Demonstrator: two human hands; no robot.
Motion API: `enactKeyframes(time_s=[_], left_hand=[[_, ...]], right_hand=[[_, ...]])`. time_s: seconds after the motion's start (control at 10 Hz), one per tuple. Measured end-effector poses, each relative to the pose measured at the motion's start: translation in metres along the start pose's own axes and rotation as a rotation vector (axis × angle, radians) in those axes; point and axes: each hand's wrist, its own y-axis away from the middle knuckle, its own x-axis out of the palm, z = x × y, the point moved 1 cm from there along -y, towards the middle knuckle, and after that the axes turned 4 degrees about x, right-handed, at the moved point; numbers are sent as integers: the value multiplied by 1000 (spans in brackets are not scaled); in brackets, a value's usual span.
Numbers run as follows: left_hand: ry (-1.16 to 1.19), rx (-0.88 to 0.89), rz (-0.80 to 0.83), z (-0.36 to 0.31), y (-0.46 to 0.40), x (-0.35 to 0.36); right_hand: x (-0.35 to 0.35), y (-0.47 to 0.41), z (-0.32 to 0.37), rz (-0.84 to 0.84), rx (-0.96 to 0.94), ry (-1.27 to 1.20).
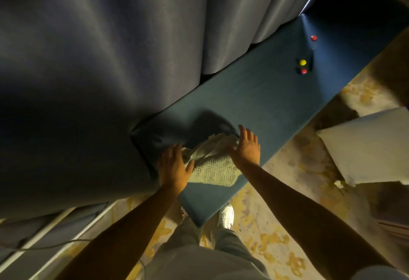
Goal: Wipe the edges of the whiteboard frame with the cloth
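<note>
Hands number two, cloth one, and small round magnets three: one yellow [302,62] and two red [313,37] [304,71]. The cloth [213,164] is a pale, knobbly-textured rag lying bunched on a dark blue board [254,94], between the two hands. The left hand [173,164] lies on the cloth's left edge with fingers nearly straight and spread, thumb out over the fabric; it presses rather than grips. The right hand [246,145] rests on the cloth's far right part, fingers also extended and slightly splayed, palm down, nothing curled round the fabric. Part of the cloth rises in a crumpled fold between them, and its nearer end lies flat toward the person.

The board runs as a long band from near centre to far right, its near end over the person's feet. The magnets sit well apart from the hands toward the far right end, the yellow one just beside one red, the other red farther off. Beside the yellow magnet lies a thin dark object, too dim to identify. Heavy grey-blue curtains [110,58] hang along the board's left side. Below lies a patterned beige and yellow carpet [276,224], with one white shoe [226,215] visible and a pale cushion-like shape [365,145] at the right.
</note>
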Motion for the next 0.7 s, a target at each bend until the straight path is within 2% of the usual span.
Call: enactKeyframes(time_s=[0.1, 0.2, 0.3, 0.4, 0.5, 0.6, 0.7], left_hand=[[-125, 331, -49, -13, -1, 5], [-306, 442, 56, -20, 2, 16], [-287, 350, 113, -9, 7, 25], [-307, 342, 132, 3, 10, 33], [-294, 293, 227, 0, 3, 31], [-293, 279, 226, -2, 2, 23], [-187, 204, 53, -4, 3, -1]], right_hand=[[6, 11, 7, -7, -288, 138], [25, 29, 14, 139, -490, 260], [37, 34, 5, 277, -529, 407], [36, 31, -6, 321, -516, 471], [28, 25, 1, 345, -517, 492], [20, 24, 10, 408, -484, 484], [-3, 22, 27, 371, -396, 350]])
